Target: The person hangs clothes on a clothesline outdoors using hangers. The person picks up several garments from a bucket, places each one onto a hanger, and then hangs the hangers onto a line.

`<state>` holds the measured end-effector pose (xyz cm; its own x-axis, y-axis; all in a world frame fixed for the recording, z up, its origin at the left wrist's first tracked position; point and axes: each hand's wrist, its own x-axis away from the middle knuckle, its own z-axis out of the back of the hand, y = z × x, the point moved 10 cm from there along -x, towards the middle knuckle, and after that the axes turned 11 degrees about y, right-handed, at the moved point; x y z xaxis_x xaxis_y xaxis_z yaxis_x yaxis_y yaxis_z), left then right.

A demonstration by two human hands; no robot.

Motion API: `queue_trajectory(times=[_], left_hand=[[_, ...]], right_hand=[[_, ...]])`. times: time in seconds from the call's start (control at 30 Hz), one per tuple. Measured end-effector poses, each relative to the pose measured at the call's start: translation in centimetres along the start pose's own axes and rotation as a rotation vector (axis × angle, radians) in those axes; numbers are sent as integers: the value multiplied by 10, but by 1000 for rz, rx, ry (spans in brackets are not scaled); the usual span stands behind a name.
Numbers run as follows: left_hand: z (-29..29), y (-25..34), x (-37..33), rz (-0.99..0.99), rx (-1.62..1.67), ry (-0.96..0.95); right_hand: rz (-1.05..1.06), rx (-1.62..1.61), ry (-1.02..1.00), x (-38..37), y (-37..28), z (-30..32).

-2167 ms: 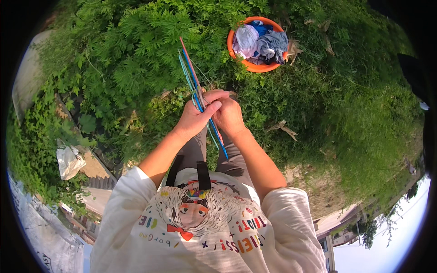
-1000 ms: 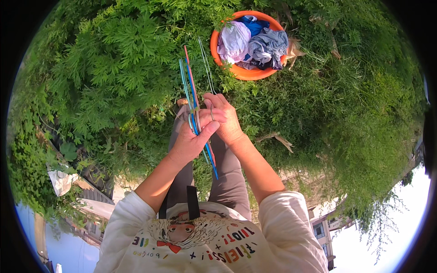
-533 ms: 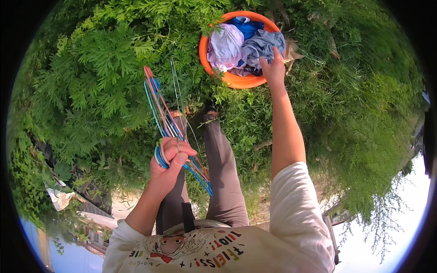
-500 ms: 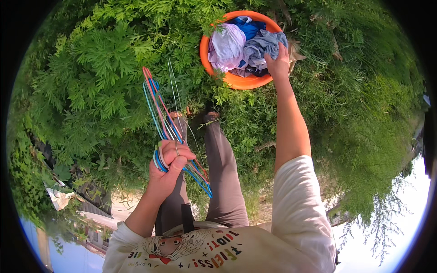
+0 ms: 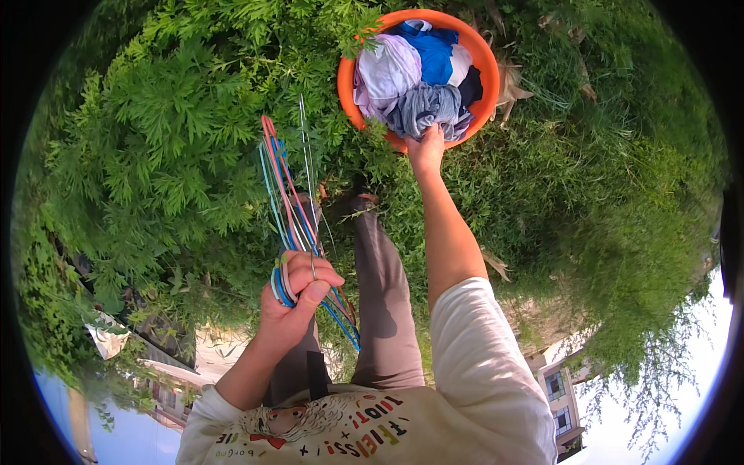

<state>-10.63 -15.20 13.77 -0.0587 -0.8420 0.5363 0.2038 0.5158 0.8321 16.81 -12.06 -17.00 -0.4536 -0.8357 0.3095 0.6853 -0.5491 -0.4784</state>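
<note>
A bunch of thin clothes hangers point(image 5: 291, 203), pink, blue and pale metal, is clasped in my left hand point(image 5: 294, 298), their hooks around the fingers. At the near rim of a round orange basin point(image 5: 487, 58), my right hand point(image 5: 426, 147) is closed on a bunched grey garment point(image 5: 428, 107), which still lies in the basin among the other laundry. To its left sits a pale lilac garment point(image 5: 387, 66). Behind it is a blue garment point(image 5: 434, 56), with a dark cloth point(image 5: 470, 87) at the right.
Dense green plants point(image 5: 170, 116) surround the basin and my legs. Dry brown leaves point(image 5: 511, 91) lie beside the basin's right rim. My legs in grey-brown trousers point(image 5: 384, 294) stand below the hangers. A building point(image 5: 559, 395) shows at the lower right.
My right hand has moved left and nearer, drawing the grey garment from the basin's right side to its near rim. More of the blue and dark cloths shows. The left hand keeps the hangers.
</note>
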Motion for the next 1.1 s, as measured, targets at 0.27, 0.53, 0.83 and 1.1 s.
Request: queue_trajectory(times=[0.27, 0.53, 0.83, 1.1], left_hand=[[-6, 12, -1, -32, -23, -15], [-2, 18, 1, -35, -1, -9], [15, 72, 21, -84, 51, 31], [42, 161, 55, -89, 239, 97]], right_hand=[[28, 19, -75, 18, 23, -12], [-488, -1037, 79, 13, -3, 89], [-381, -1253, 155, -4, -91, 229], [-230, -1214, -98, 52, -241, 368]])
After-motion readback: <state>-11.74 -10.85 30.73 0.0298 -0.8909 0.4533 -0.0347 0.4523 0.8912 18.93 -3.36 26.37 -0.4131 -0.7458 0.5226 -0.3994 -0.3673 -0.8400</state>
